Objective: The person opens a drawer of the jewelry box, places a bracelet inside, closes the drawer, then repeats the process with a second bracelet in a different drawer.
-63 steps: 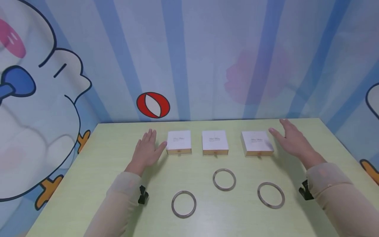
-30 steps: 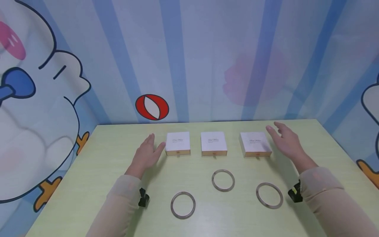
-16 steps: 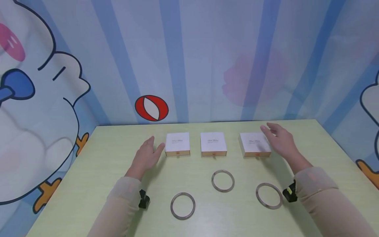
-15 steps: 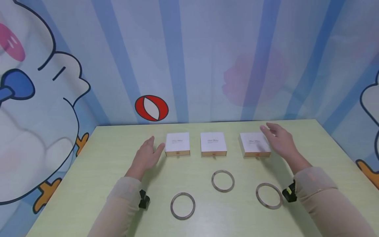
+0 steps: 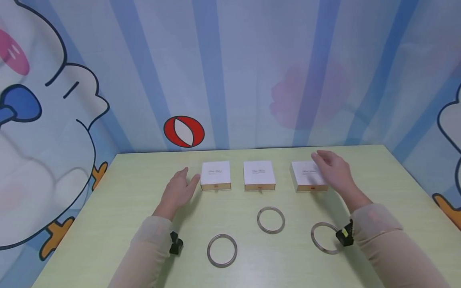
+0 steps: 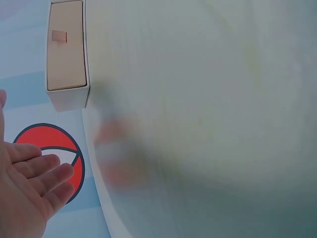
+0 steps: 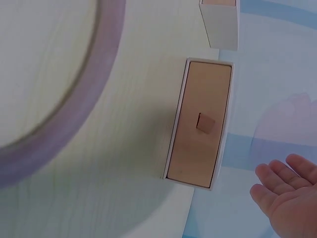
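Observation:
Three white boxes with tan drawer fronts stand in a row: the left box, the middle box and the right box. Just left of the left box is my left hand, fingers extended and thumb beside the box's edge; contact is unclear. My right hand hovers over the right box's right side, fingers loosely bent, holding nothing; it hides part of the lid. Nearer lie three greyish bangles: a left bangle, a middle bangle and a right bangle. In the right wrist view, a drawer's pull tab shows.
The pale table meets a blue striped backdrop behind the boxes. Cartoon figures and a red ball are printed on it. A black wrist camera on my right sleeve overlaps the right bangle from above.
My right hand has moved left, from beside the right box to over its right side, and its fingers have bent more. My left hand has barely moved; boxes and bangles stay put.

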Demonstrator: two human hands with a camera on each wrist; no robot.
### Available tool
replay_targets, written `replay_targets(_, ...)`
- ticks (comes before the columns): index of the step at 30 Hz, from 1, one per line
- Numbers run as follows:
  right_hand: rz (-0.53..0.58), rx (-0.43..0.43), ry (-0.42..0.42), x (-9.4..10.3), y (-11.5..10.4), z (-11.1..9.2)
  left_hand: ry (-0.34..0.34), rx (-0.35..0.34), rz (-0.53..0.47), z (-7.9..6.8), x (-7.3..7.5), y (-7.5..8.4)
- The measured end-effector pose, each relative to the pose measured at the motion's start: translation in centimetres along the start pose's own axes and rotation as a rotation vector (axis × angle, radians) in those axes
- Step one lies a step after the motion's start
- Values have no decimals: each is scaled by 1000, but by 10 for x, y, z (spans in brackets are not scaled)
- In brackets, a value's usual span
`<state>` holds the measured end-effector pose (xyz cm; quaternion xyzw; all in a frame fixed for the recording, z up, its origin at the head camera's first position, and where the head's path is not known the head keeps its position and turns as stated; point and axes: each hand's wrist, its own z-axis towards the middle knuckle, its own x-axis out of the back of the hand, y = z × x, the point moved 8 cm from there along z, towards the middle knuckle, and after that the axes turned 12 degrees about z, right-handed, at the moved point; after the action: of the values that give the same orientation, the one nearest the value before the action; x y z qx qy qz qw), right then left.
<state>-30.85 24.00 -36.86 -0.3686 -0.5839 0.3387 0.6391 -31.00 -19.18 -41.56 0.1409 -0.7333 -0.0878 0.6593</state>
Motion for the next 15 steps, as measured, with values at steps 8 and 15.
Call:
replay_targets(8, 27, 20, 11, -8, -6, 0, 15, -9, -23, -1, 0, 3)
replay_targets(15, 37, 17, 5, -15, -11, 0, 18, -5, -35, -2, 1, 4)
